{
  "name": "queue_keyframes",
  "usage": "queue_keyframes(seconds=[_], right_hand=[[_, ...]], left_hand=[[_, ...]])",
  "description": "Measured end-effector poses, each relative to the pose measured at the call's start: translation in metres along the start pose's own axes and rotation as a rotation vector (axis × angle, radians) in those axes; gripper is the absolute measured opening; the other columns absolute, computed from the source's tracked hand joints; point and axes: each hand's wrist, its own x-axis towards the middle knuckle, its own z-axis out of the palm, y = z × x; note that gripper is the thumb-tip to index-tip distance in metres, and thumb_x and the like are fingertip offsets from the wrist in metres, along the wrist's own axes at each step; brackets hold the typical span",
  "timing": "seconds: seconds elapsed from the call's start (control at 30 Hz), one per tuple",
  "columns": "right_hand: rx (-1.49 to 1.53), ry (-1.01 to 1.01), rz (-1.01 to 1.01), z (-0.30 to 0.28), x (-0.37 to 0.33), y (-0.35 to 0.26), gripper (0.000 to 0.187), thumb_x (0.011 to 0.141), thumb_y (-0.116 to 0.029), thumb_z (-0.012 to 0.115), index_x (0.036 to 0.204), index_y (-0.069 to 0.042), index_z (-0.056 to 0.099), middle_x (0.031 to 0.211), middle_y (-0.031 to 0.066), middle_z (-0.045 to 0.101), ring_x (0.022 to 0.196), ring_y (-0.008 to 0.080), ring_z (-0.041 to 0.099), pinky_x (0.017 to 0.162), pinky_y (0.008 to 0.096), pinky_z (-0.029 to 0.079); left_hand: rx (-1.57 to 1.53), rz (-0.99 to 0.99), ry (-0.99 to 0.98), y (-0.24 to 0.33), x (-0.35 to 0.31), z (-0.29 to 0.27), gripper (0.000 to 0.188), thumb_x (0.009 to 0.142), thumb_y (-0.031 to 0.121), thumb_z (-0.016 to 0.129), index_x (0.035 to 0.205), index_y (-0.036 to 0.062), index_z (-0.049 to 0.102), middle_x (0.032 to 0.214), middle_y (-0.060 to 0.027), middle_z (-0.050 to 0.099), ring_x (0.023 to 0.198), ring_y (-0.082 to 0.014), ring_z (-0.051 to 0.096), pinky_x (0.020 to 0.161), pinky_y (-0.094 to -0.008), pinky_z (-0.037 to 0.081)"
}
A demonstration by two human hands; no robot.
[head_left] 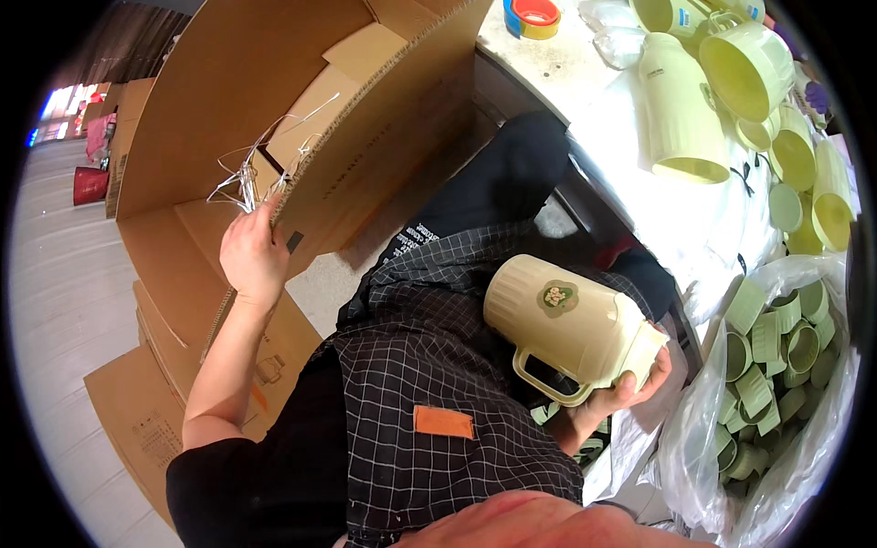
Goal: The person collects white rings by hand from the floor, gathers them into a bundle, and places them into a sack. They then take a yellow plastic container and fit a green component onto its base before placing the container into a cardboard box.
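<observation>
My left hand [254, 251] is closed over the rim of a large open cardboard box [384, 151], its fingertips partly hidden. Thin white strands [248, 178] spread just beyond those fingertips; I cannot tell whether the hand holds them too. Across my lap lies a cream thermos jug [548, 310], tilted on its side, with a side handle and a green-brown emblem. My right hand [630, 388] grips it at its narrower top end, thumb on the near side and fingers beneath. A checked black apron [411, 365] covers my lap under the jug.
On the white-covered table [603, 119] at the right lie several pale green jug shells [681, 110] and rolls of tape [530, 16]. A clear plastic bag [685, 466] of green handled parts [754, 388] stands below. Flat cardboard [137, 420] leans at left; a red bin [89, 184] stands farther off.
</observation>
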Motion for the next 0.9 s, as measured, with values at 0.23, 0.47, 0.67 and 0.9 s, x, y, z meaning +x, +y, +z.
queue_keyframes(seconds=[0.23,0.47,0.67,0.9], right_hand=[[0.032,-0.064,0.025,-0.01,0.003,0.008,0.071,0.076,-0.052,0.073,0.125,-0.007,0.048,0.125,0.0158,0.049,0.118,0.0344,0.053,0.102,0.0503,0.045],[0.037,-0.014,0.055,-0.021,-0.011,0.003,0.077,0.08,-0.058,0.067,0.129,-0.002,0.046,0.13,0.0212,0.049,0.122,0.0365,0.05,0.102,0.0528,0.043],[0.015,0.017,0.126,-0.028,-0.015,0.007,0.071,0.077,-0.051,0.071,0.126,-0.004,0.048,0.128,0.02,0.048,0.119,0.0356,0.052,0.102,0.0514,0.044],[-0.139,0.015,0.059,0.023,-0.021,-0.002,0.069,0.074,-0.049,0.073,0.118,-0.001,0.051,0.121,0.0186,0.05,0.118,0.0351,0.054,0.101,0.0509,0.045]], left_hand=[[-0.099,-0.152,-0.11,-0.017,0.031,-0.002,0.032,0.082,0.013,0.07,0.114,0.0095,0.066,0.098,-0.0148,0.069,0.086,-0.033,0.067,0.071,-0.0423,0.053],[-0.198,0.192,-0.449,0.043,-0.03,0.128,0.078,0.083,0.02,0.069,0.149,0.0088,0.03,0.156,-0.0191,0.028,0.144,-0.0361,0.027,0.116,-0.0478,0.025],[-0.443,-0.123,-0.65,-0.027,0.118,0.145,0.074,0.061,0.032,0.087,0.116,-0.0052,0.055,0.118,-0.0272,0.061,0.113,-0.0397,0.059,0.096,-0.0421,0.049],[-0.103,-0.295,-0.444,-0.036,0.106,0.189,0.042,0.076,0.016,0.069,0.112,0.009,0.048,0.09,-0.0183,0.068,0.087,-0.0388,0.067,0.072,-0.05,0.053]])
